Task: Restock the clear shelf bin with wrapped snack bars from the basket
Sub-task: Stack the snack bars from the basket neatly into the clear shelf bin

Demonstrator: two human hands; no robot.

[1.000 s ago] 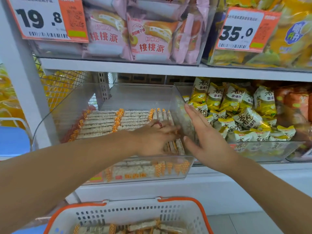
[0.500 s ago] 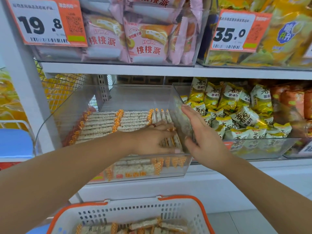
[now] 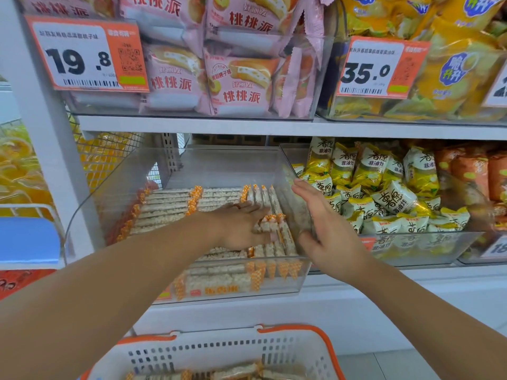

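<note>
Clear shelf bin (image 3: 153, 185) on middle shelf, partly restocked: wrapped snack bars (image 3: 170, 207) laid flat in rows across floor, a further batch standing on edge at right end. Back of bin unfilled above that layer. Left hand (image 3: 241, 226) inside bin, fingers straight and spread, pressing down on the upright bars; grip wide, nothing held. Right hand (image 3: 326, 229) flat against outside of bin's right wall, fingers extended; grip wide, nothing held. Basket (image 3: 247, 349) below, white with orange rim, more bars visible in it; judged roughly midway, several loads left. Setting: white retail shelving (image 3: 247, 127), price tags (image 3: 85, 54) on upper bins, pink pastry packs (image 3: 241, 80) above, yellow snack packets (image 3: 378, 187) in adjacent bin.
</note>
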